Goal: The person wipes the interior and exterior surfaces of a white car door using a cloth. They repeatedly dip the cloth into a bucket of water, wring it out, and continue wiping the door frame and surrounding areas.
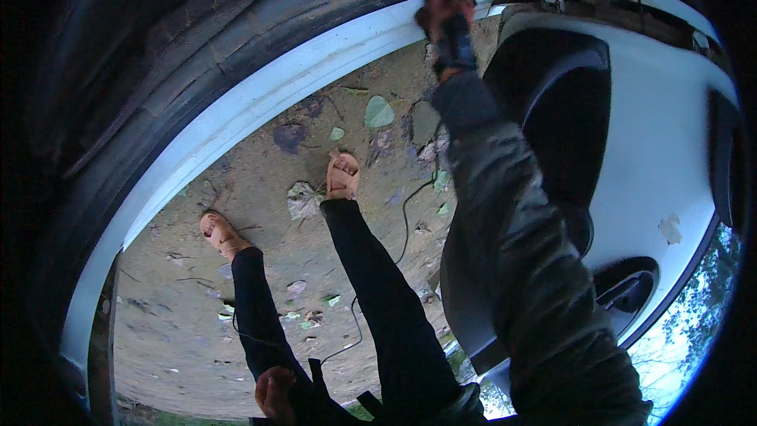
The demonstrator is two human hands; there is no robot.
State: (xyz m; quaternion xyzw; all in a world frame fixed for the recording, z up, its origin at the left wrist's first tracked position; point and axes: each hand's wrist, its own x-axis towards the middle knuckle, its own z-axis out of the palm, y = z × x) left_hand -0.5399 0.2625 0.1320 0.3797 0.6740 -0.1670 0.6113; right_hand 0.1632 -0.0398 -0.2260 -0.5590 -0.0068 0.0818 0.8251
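Note:
My right arm, in a dark sleeve, reaches up to the white door sill (331, 65) of a vehicle. At the sill's edge, near the open door, is my right hand (446, 9), with a black band (456, 41) on the wrist. The hand is blurred and dark, so whether it grips something there is unclear. Low in the view, my left hand (275, 393) hangs beside my dark trousers (384, 319) with curled fingers and nothing visible in it.
The open door's inner panel (644, 130), pale with black trim and a recessed handle (627, 290), stands to my right. Dark cabin flooring (195, 59) lies beyond the sill. My sandalled feet (343, 174) are on dirt ground (177, 331) with fallen leaves (378, 111). A thin black cable (405, 219) loops by my legs.

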